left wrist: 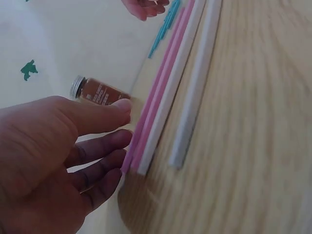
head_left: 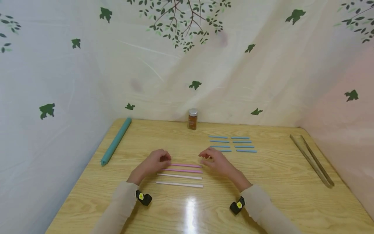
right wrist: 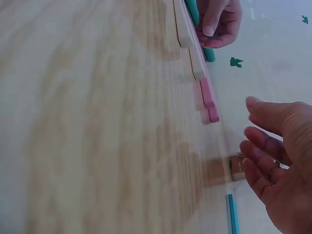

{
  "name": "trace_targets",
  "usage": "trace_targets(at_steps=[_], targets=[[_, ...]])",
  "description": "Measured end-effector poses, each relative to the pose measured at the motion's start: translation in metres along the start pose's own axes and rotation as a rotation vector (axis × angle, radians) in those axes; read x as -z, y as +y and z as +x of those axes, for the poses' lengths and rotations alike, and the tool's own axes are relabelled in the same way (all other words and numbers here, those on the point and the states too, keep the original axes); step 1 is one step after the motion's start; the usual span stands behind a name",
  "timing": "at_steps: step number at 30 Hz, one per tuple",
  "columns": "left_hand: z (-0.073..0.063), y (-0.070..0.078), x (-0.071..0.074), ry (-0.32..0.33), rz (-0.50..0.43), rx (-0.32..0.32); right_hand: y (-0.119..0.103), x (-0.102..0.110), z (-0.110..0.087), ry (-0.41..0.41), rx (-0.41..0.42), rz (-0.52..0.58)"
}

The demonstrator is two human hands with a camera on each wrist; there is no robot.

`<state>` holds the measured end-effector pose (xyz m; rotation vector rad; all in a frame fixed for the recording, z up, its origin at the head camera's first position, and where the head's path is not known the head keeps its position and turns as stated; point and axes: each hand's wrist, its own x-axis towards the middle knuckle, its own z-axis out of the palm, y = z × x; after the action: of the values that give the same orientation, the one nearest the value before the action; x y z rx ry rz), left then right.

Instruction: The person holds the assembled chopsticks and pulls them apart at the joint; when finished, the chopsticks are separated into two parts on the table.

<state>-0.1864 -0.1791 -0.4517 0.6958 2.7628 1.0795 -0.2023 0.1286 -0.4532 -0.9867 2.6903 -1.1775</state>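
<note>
Two pink sticks (head_left: 187, 170) and two white sticks (head_left: 181, 185) lie in roughly parallel rows on the wooden table, pink ones farther from the person. My left hand (head_left: 154, 161) is at the left end of the pink sticks, its fingers loosely bent; in the left wrist view its fingertips (left wrist: 115, 175) are right at the end of the outer pink stick (left wrist: 127, 158). Beyond the right end of the rows, my right hand (head_left: 217, 161) hovers with relaxed fingers and thumb apart, nothing between them. Several short blue sticks (head_left: 246, 150) lie behind it in two columns.
A small jar (head_left: 192, 123) with brown contents and a silver lid stands at the table's back edge. Along the left edge lies a teal roll (head_left: 116, 142). Long tongs (head_left: 310, 161) rest at the right side. A patterned curtain (head_left: 163, 71) hangs behind the table (head_left: 280, 172).
</note>
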Motion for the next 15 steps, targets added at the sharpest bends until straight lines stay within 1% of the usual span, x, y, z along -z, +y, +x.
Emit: trace_targets(at_steps=[2, 6, 10, 15], targets=[[-0.003, -0.003, 0.0, -0.018, 0.006, -0.006, -0.002, -0.002, 0.0, -0.03, 0.002, 0.009], [-0.004, -0.005, -0.001, -0.033, 0.031, -0.025, -0.001, -0.007, -0.001, -0.08, -0.007, -0.038], [-0.002, -0.005, -0.003, -0.026, 0.071, -0.055, 0.0, -0.011, 0.0, -0.115, -0.018, -0.085], [0.0, -0.003, -0.005, -0.008, 0.109, -0.054, 0.002, -0.014, 0.002, -0.141, -0.009, -0.112]])
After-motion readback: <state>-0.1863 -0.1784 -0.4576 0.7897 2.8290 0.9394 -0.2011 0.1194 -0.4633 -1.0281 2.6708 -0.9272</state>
